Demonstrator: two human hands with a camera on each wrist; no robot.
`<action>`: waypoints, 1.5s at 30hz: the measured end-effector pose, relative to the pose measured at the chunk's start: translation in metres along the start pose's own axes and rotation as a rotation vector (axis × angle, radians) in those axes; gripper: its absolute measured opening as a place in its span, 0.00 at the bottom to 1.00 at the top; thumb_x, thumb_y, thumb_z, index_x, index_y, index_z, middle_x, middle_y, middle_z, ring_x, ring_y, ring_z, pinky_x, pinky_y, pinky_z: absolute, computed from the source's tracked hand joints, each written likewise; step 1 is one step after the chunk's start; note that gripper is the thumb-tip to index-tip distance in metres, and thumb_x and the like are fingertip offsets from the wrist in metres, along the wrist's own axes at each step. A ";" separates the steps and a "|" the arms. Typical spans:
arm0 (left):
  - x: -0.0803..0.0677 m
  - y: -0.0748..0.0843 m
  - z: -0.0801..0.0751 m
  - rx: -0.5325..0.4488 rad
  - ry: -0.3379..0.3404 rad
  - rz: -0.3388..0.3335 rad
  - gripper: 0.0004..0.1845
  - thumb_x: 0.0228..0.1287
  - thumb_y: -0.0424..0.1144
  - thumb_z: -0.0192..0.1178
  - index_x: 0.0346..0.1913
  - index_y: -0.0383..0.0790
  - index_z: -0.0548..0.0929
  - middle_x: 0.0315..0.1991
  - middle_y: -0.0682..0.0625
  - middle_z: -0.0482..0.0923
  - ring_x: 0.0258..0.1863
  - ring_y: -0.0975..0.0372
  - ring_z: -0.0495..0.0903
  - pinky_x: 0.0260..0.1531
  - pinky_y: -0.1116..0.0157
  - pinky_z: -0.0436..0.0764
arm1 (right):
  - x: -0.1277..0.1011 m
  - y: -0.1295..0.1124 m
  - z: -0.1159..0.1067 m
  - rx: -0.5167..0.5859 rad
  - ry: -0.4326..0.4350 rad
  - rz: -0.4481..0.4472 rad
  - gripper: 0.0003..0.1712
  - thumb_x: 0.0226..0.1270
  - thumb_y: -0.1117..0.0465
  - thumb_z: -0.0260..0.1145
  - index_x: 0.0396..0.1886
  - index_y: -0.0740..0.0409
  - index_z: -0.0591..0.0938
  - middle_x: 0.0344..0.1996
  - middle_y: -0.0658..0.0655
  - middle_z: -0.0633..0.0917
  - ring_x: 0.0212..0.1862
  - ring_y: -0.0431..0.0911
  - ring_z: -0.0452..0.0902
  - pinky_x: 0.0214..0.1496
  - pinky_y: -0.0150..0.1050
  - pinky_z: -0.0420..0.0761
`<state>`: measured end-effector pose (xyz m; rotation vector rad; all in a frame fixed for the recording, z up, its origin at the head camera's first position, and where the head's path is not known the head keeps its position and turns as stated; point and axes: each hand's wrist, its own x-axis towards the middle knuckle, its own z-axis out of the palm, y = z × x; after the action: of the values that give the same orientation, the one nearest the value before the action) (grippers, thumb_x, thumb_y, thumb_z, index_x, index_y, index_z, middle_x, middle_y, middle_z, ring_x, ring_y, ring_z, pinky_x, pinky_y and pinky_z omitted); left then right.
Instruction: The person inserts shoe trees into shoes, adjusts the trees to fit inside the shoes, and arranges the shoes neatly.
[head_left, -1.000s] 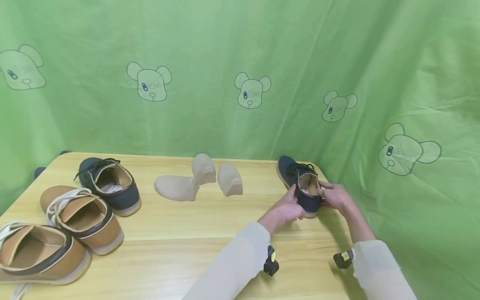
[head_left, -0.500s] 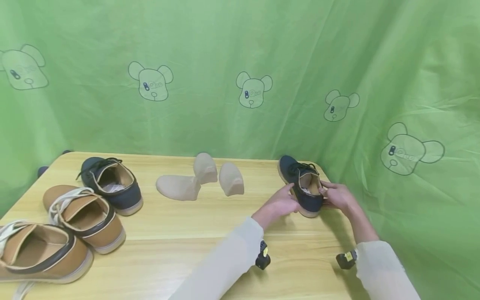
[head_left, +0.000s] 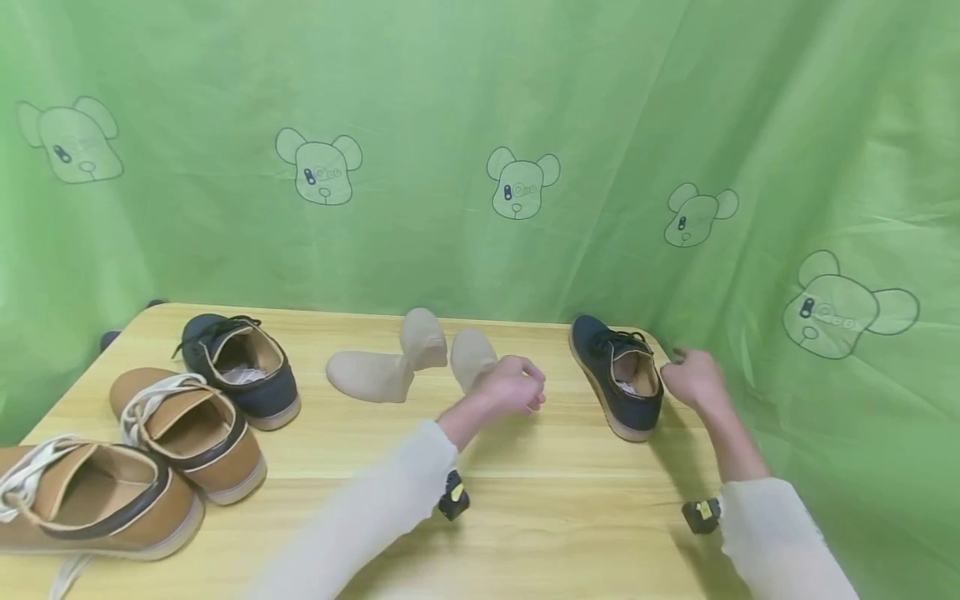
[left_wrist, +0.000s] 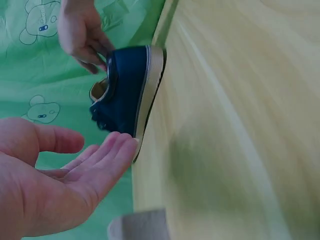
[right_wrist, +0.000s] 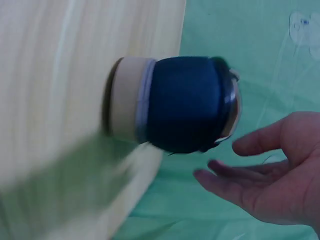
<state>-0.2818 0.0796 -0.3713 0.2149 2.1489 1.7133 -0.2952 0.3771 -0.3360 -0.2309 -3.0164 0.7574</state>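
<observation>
Green curtain (head_left: 420,92) behind; only wrist views clearly show left hand (left_wrist: 55,190) and right hand (right_wrist: 272,192), fingers (left_wrist: 107,160) extended, flanking right navy shoe (head_left: 609,383).

On table (head_left: 540,517): three shoes (head_left: 232,467) left, three forms (head_left: 369,377) mid-back, lone shoe (head_left: 613,383) right, between left hand (head_left: 510,388) and right hand (head_left: 694,379).

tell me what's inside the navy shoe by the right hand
Inside the navy shoe: tan lining and something whitish, too small to identify; the toe end is covered by the upper.
</observation>
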 end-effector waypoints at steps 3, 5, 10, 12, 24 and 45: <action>-0.009 -0.001 -0.017 0.129 0.028 0.032 0.11 0.67 0.28 0.54 0.48 0.35 0.82 0.40 0.41 0.87 0.38 0.53 0.87 0.36 0.64 0.86 | -0.003 -0.020 0.000 -0.042 0.107 -0.023 0.37 0.68 0.61 0.48 0.74 0.76 0.60 0.64 0.79 0.74 0.63 0.76 0.69 0.61 0.68 0.74; -0.016 -0.001 -0.028 0.271 0.026 0.092 0.09 0.68 0.30 0.55 0.47 0.35 0.82 0.41 0.43 0.87 0.34 0.57 0.85 0.32 0.67 0.83 | -0.006 -0.035 0.003 -0.021 0.159 -0.047 0.35 0.71 0.61 0.49 0.74 0.74 0.62 0.62 0.77 0.77 0.61 0.73 0.73 0.58 0.66 0.77; -0.038 0.003 -0.059 0.533 0.020 0.216 0.11 0.72 0.34 0.56 0.51 0.33 0.83 0.45 0.44 0.84 0.30 0.61 0.79 0.30 0.67 0.80 | -0.013 -0.076 0.017 0.053 0.179 -0.134 0.31 0.72 0.61 0.52 0.72 0.69 0.68 0.56 0.74 0.83 0.48 0.65 0.84 0.43 0.52 0.85; -0.047 0.005 -0.071 0.591 0.038 0.228 0.11 0.72 0.35 0.56 0.51 0.34 0.83 0.45 0.44 0.85 0.31 0.61 0.80 0.31 0.67 0.81 | -0.015 -0.092 0.025 0.067 0.157 -0.179 0.30 0.71 0.62 0.53 0.71 0.68 0.71 0.54 0.73 0.84 0.42 0.61 0.86 0.40 0.49 0.84; -0.095 0.009 -0.174 0.743 0.138 0.178 0.17 0.74 0.40 0.52 0.56 0.34 0.82 0.52 0.38 0.85 0.48 0.48 0.84 0.49 0.52 0.84 | -0.034 -0.185 0.091 0.102 -0.032 -0.333 0.25 0.73 0.61 0.56 0.66 0.65 0.76 0.49 0.66 0.88 0.46 0.55 0.86 0.41 0.45 0.85; -0.170 -0.019 -0.322 0.884 0.426 0.068 0.21 0.73 0.41 0.49 0.57 0.26 0.78 0.54 0.24 0.79 0.52 0.30 0.78 0.49 0.38 0.78 | -0.069 -0.323 0.176 0.303 -0.227 -0.407 0.23 0.74 0.58 0.58 0.66 0.59 0.77 0.50 0.58 0.88 0.53 0.49 0.84 0.55 0.42 0.83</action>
<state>-0.2486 -0.2754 -0.2971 0.1577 3.1284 0.7571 -0.2821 0.0030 -0.3376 0.4893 -2.9287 1.2360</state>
